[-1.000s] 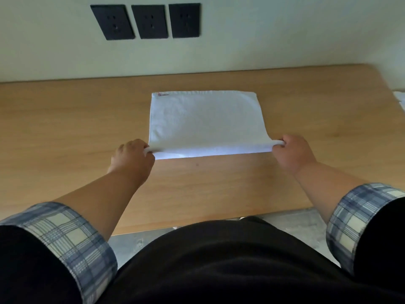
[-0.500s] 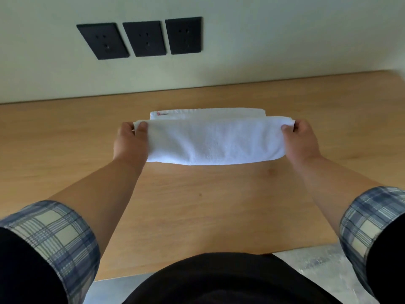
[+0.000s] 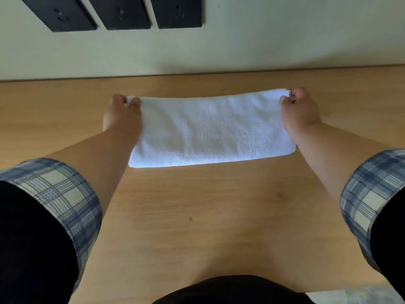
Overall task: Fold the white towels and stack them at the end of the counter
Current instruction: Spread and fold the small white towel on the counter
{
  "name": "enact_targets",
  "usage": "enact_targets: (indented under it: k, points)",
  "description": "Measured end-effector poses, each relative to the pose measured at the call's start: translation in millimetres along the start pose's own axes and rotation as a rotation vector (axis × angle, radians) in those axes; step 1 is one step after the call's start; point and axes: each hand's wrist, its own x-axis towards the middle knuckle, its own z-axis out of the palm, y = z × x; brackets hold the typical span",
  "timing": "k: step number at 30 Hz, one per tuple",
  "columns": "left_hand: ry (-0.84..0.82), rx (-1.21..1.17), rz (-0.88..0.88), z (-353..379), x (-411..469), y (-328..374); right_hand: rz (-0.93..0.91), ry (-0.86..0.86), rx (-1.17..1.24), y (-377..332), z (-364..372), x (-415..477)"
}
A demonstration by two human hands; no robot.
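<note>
A white towel (image 3: 210, 130) lies folded in half on the wooden counter (image 3: 197, 216), its fold line facing me and its two long edges together at the far side. My left hand (image 3: 122, 115) pinches the far left corner of the towel. At the far right corner my right hand (image 3: 300, 110) pinches the doubled edge between thumb and fingers. Both hands sit low on the counter at the towel's ends.
A pale wall (image 3: 263, 40) rises directly behind the counter, with three black socket plates (image 3: 122, 12) at the top. The counter's near edge and a strip of grey floor (image 3: 350, 297) show at the bottom right. My dark top and plaid cuffs fill the lower corners.
Both hands carried the towel's near edge up and over to the far edge, so the flat towel is now folded in half. The view has moved closer to the wall.
</note>
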Motion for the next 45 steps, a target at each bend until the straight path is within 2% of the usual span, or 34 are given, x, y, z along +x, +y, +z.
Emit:
enact_targets:
  k: [6,11,14,20,24,26,28,30,32,34,36,39,42,45]
  points:
    - [0.052,0.072,-0.016,9.9,-3.3,-3.3,0.042,-0.019,0.016,5.5,7.0,4.2]
    - [0.021,-0.069,-0.045,-2.5,-17.7,-11.3,0.107,-0.024,0.179,6.3,-14.3,-25.7]
    - [0.038,-0.125,-0.099,-8.1,-44.7,-32.5,0.047,0.001,0.233,21.7,-21.0,-53.7]
    - [0.036,0.023,0.008,-1.8,-86.0,-61.3,-0.045,0.014,0.095,35.1,-8.9,-79.0]
    - [0.020,0.041,-0.020,-7.0,-93.7,-52.6,-0.034,-0.003,-0.009,33.8,-9.5,-82.2]
    - [0.128,0.127,0.092,-4.3,-102.4,-43.1,-0.165,0.075,-0.110,26.7,-6.0,-86.5]
    - [0.164,0.205,0.392,4.0,-114.8,-23.8,-0.400,0.101,-0.215,12.3,5.2,-94.8]
    - [-0.024,0.287,0.674,19.8,-122.3,1.1,-0.632,-0.012,-0.302,-7.4,22.2,-103.5]
    - [-0.210,0.454,0.812,43.8,-121.6,18.0,-0.799,-0.181,-0.403,-23.0,40.5,-104.7]
    - [-0.309,0.604,0.773,61.8,-108.5,22.9,-0.809,-0.302,-0.525,-28.8,52.0,-92.1]
    - [-0.312,0.671,0.690,66.7,-88.5,14.4,-0.709,-0.352,-0.670,-23.4,53.6,-71.1]
    - [-0.245,0.711,0.598,53.2,-62.6,-8.7,-0.629,-0.332,-0.792,-6.3,44.8,-51.4]
    - [-0.218,0.727,0.499,37.3,-50.3,-23.5,-0.572,-0.330,-0.815,-1.8,35.0,-47.5]
    - [-0.118,0.682,0.557,30.0,-56.2,-20.5,-0.619,-0.260,-0.760,-8.4,29.6,-55.8]
